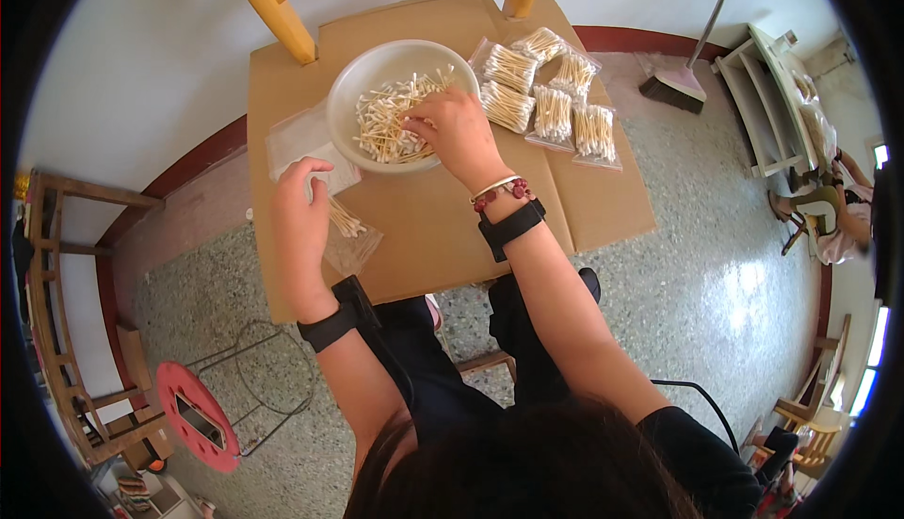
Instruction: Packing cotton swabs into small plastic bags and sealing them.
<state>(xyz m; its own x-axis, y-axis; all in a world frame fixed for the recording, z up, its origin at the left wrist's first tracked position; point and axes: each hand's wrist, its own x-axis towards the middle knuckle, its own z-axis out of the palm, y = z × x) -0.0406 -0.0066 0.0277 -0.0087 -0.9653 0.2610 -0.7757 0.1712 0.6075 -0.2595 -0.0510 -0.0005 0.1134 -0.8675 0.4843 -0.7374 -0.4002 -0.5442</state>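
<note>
Left fingers (311, 165) apart near white-patched bag (290, 141), right fingers (426, 114) among swabs (381, 129) in bowl (340, 116), grip unclear

A plain white wall (169, 48) is rising above a dark red painted skirting band (614, 40). A speckled grey terrazzo floor (678, 203) is shining where light is falling. A round pinkish-red stool (177, 389) and a brown wooden frame (104, 192) are standing left; a pale open shelf unit (767, 109) and bright windows (872, 368) are lining the right.

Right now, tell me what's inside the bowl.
The bowl holds a heap of cotton swabs; the right hand hides part, and what lies beneath the swabs can't be seen.
</note>
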